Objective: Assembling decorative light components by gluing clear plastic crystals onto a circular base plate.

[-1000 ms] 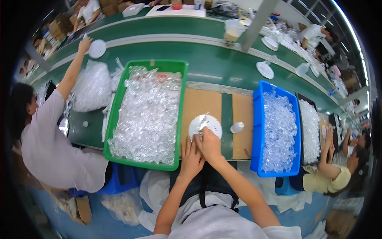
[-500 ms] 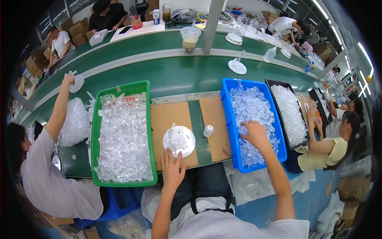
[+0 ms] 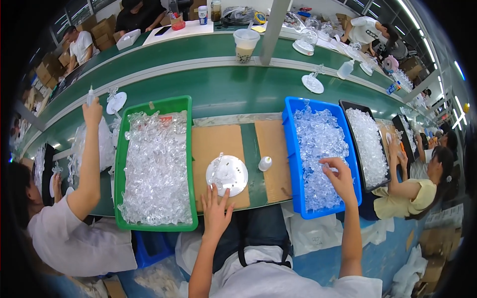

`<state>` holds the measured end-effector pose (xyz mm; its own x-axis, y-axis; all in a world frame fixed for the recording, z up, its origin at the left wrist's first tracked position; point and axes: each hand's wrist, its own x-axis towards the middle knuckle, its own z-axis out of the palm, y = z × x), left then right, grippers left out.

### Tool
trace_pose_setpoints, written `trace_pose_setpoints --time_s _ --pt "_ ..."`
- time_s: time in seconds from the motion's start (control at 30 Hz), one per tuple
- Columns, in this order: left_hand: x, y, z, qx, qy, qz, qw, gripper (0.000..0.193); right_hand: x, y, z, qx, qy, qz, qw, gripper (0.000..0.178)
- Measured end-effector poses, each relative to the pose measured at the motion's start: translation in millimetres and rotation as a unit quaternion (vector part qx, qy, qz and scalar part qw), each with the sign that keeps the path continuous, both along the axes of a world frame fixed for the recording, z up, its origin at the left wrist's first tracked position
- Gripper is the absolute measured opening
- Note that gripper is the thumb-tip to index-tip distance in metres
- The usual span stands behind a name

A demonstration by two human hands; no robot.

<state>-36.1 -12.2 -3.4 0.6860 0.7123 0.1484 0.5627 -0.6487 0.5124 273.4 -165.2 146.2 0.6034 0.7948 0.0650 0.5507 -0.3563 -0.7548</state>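
Observation:
My left hand (image 3: 216,212) lies with fingers spread, its fingertips on the near edge of a round white disc (image 3: 234,181). A clear plastic piece (image 3: 217,168) stands on the disc's left side, and several small dark spots show on its face. My right hand (image 3: 341,180) hovers over the blue bin (image 3: 288,164) with thumb and index finger drawn together. Whatever sits between those fingertips blends into the heap of clear plastic pieces (image 3: 318,134) behind. A small white dropper bottle (image 3: 265,163) stands right of the disc.
A green bin (image 3: 190,198) of clear pieces stands at left, a black tray (image 3: 385,174) beyond the blue bin. Cardboard sheets (image 3: 218,139) lie under the disc. A drink cup (image 3: 244,47) and metal post (image 3: 273,35) are behind. Co-workers sit on both sides.
My right hand has moved right and up off the clear pieces, its fingers now pinched. My left hand stays at the disc. The left co-worker's raised hand now holds a small bottle.

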Motion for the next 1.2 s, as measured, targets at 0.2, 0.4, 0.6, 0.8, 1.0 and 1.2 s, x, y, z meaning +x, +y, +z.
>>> trace_pose_setpoints --time_s 0.2,0.4,0.6,0.8,1.0,1.2 --pt "4.9 0.3 -3.6 0.007 -0.014 0.003 1.000 0.045 -89.0 51.7 -19.8 0.082 -0.028 0.160 0.983 0.015" --pt "6.0 1.3 -6.6 -0.014 -0.047 0.015 0.999 0.038 -123.5 110.5 -92.2 0.084 -0.164 0.285 0.941 0.020" --pt "3.1 2.3 -6.4 -0.022 -0.068 0.021 0.997 0.032 -129.3 118.7 -106.2 0.087 -0.094 0.286 0.950 0.020" --pt "4.2 2.3 -6.1 -0.027 -0.069 0.018 0.997 0.030 -134.4 124.4 -118.9 0.141 -0.033 0.213 0.966 0.017" --pt "1.1 4.4 -8.1 -0.046 -0.079 0.020 0.996 0.027 -135.1 124.4 -115.4 0.095 -0.085 0.217 0.968 0.020" --pt "2.4 3.8 -6.4 -0.035 -0.078 0.025 0.996 0.031 -136.5 125.4 -110.7 0.071 -0.136 0.238 0.959 0.021"
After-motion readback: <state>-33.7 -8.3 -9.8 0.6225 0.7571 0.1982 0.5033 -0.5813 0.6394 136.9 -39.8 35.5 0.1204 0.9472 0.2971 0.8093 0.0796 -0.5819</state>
